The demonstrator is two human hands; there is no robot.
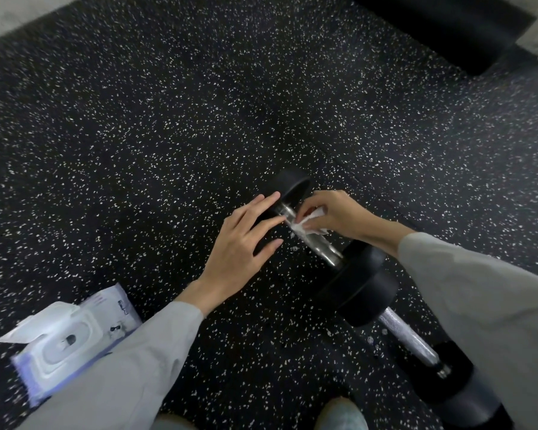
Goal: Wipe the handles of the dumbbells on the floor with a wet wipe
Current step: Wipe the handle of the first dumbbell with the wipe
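Currently we hold the wipe (pixel 305 224) pinched in our right hand (pixel 333 217), pressed onto the far dumbbell's handle (pixel 311 240) close to its far head (pixel 288 193). Our left hand (pixel 246 240) lies flat, fingers straight and spread, fingertips touching that head; we judge this steadies the dumbbell (pixel 330 243) against rolling while the wipe rubs the chrome. Most of this handle toward the near head looks not yet covered.

A second dumbbell (pixel 423 352) lies nearer us, end-on to the first, its knurled handle (pixel 407 338) exposed and untouched. We judge it is next.

The wipes pack (pixel 66 339) sits on the floor (pixel 137 135) at lower left with its lid flipped open, near the left sleeve, presumably kept within reach for a fresh sheet.

Floor: black rubber with white flecks, seams visible between tiles. A black padded object (pixel 448 29) lies at upper right; pale flooring shows at the upper-left corner.
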